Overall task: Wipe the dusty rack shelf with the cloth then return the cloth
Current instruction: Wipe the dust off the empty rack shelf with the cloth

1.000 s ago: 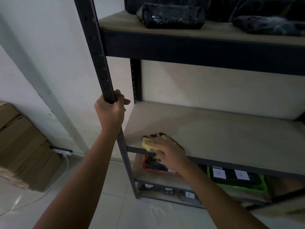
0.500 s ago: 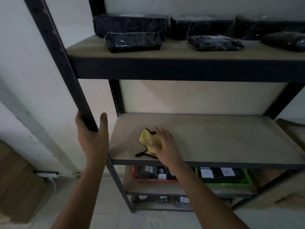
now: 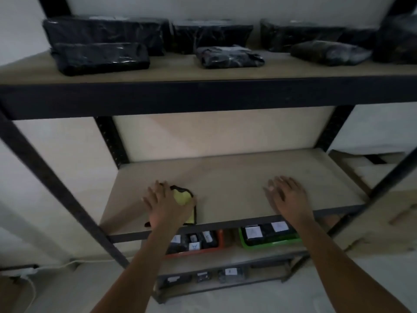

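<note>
The middle rack shelf (image 3: pixel 228 175) is a bare beige board in a black metal frame. A yellow cloth (image 3: pixel 181 197) with dark trim lies near its front left edge. My left hand (image 3: pixel 164 207) rests on top of the cloth, fingers spread, pressing it to the board and covering most of it. My right hand (image 3: pixel 288 197) lies flat on the shelf further right, fingers apart and holding nothing, well apart from the cloth.
The shelf above (image 3: pixel 203 73) carries several black wrapped packages (image 3: pixel 101 57). Below, a red tray (image 3: pixel 220 241) and a green tray (image 3: pixel 268 241) hold labelled black items. A black corner post (image 3: pixel 56 184) slants down at the left. A white cable (image 3: pixel 31 288) lies on the floor.
My left hand let go of the rack post and came down onto the cloth. My right hand left the cloth and slid right along the shelf. The view shifted right.
</note>
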